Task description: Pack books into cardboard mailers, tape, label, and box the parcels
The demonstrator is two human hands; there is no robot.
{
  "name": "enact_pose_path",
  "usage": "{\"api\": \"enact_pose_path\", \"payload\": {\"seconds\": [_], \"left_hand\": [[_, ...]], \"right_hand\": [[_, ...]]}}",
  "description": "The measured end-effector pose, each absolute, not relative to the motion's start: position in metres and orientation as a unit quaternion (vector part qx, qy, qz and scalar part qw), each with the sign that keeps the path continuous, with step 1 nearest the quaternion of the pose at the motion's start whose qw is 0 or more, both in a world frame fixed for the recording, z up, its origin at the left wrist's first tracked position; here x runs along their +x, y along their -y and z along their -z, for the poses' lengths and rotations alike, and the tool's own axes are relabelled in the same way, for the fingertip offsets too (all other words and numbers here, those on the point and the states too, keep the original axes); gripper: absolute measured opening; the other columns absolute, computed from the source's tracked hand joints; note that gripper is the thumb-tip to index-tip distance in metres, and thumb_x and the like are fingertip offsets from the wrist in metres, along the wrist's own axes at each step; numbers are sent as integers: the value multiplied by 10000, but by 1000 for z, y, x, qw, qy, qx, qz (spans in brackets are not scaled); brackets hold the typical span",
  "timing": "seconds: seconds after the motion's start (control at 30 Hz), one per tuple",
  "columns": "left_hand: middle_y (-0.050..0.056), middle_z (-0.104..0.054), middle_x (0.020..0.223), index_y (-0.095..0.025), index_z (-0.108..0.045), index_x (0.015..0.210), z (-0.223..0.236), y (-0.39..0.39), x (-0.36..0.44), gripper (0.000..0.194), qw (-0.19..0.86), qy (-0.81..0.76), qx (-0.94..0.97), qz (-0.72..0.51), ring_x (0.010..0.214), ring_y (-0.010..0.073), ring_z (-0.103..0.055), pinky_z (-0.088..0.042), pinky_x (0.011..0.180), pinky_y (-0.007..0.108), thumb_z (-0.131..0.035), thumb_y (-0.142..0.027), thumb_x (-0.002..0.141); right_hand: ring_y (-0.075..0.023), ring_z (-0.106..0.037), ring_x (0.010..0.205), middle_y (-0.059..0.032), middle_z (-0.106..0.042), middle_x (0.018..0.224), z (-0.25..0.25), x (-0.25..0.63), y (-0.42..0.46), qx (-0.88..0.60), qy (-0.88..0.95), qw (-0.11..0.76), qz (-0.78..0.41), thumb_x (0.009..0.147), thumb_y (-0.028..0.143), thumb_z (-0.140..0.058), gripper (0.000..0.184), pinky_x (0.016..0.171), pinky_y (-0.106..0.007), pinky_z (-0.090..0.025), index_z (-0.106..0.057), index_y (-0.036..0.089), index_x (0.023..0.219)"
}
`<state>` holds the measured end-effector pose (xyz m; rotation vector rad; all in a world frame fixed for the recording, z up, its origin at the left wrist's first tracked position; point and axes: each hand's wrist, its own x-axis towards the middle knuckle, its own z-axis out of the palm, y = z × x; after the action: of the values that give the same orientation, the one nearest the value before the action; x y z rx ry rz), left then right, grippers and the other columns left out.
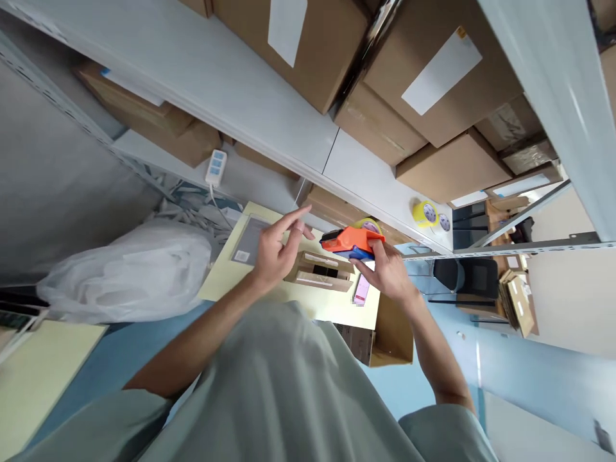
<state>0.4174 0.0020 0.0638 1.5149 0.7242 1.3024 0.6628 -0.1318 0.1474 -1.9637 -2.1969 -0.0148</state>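
My right hand (387, 273) grips an orange and blue tape dispenser (353, 241) by its right end, holding it above the pale yellow table (219, 285). To the left, my left hand (279, 247) has its index finger and thumb stretched out, with nothing in it. Below and between both hands lies a small cardboard box (312, 279) with a dark slot in its top. A phone (361, 290) with a pinkish screen is on the table beside the box. Behind my left hand, a grey flat packet (248, 240) with a white label rests on the table.
Shelves above hold large cartons (443, 64) and rolls of yellow tape (424, 213). A power strip (216, 168) hangs at the back left. A big translucent plastic bag (135, 273) bulges at the left. An open carton (394, 333) stands below the table's right end.
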Motion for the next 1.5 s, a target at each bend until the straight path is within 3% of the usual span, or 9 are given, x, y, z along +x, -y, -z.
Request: {"api": "enact_pose_path", "payload": {"seconds": [0.17,0.3,0.43,0.57,0.77,0.9,1.1,1.37,1.5], "left_hand": [[103,-818,1346,-259,-598,1601,-61,-2,409,507,557,-256,602,-512,1202,245,-805,-685,1018,420,-506,-492,1161],[83,-861,1223,-240,-629,1574,-63,2,405,498,597,-246,584,-491,1189,245,-816,-679,1051,423,-539,-491,1153],[80,-872,1167,-219,-670,1530,-68,4,399,491,616,-251,576,-475,1136,248,-836,-686,1019,394,-627,-480,1115],[90,-861,1227,-205,-685,1501,-75,3,389,514,643,-257,567,-447,1069,248,-833,-695,955,386,-693,-471,1061],[110,-813,1366,-228,-730,1438,-81,-1,380,529,649,-178,616,-409,1232,271,-782,-639,1073,393,-801,-446,960],[98,-829,1285,-233,-792,1311,-75,-1,381,446,636,-166,638,-401,1130,237,-794,-645,1016,351,-847,-455,928],[85,-854,1111,-218,-836,1183,-69,3,378,312,641,-171,638,-391,990,203,-803,-647,896,296,-771,-457,993],[68,-853,1033,-202,-813,1233,-70,11,380,382,660,-209,631,-350,895,185,-782,-632,829,282,-718,-499,1013],[65,-831,978,-196,-796,1117,-69,16,386,403,682,-222,617,-323,858,189,-766,-625,782,283,-757,-570,973]], "right_hand": [[-352,-805,995,-156,-786,1149,-158,652,143,-664,745,65,-12,1122,620,-564,499,823,-483,-683,-520,234,1435],[-342,-803,926,-148,-785,1106,-164,644,149,-673,738,44,-24,1124,624,-555,518,770,-476,-682,-518,227,1455],[-346,-808,998,-157,-779,1170,-170,635,152,-674,736,50,-40,1124,604,-567,511,830,-491,-689,-514,237,1476],[-356,-806,954,-154,-782,1091,-175,628,153,-686,726,24,-53,1122,601,-570,500,797,-495,-685,-508,224,1444],[-357,-798,905,-145,-773,1023,-179,621,154,-687,724,5,-57,1126,618,-540,472,748,-484,-675,-507,219,1375],[-354,-797,923,-138,-768,1030,-182,619,154,-688,723,-6,-62,1120,667,-512,491,756,-491,-677,-522,233,1350],[-338,-793,964,-133,-769,1070,-187,617,156,-682,726,-16,-82,1110,659,-543,493,797,-484,-686,-531,233,1359],[-307,-775,869,-125,-785,1039,-186,616,163,-689,716,-30,-108,1059,626,-646,474,731,-434,-654,-543,233,1302],[-279,-763,805,-99,-785,987,-181,618,167,-701,702,-45,-119,995,582,-718,477,683,-378,-605,-571,227,1277]]}}
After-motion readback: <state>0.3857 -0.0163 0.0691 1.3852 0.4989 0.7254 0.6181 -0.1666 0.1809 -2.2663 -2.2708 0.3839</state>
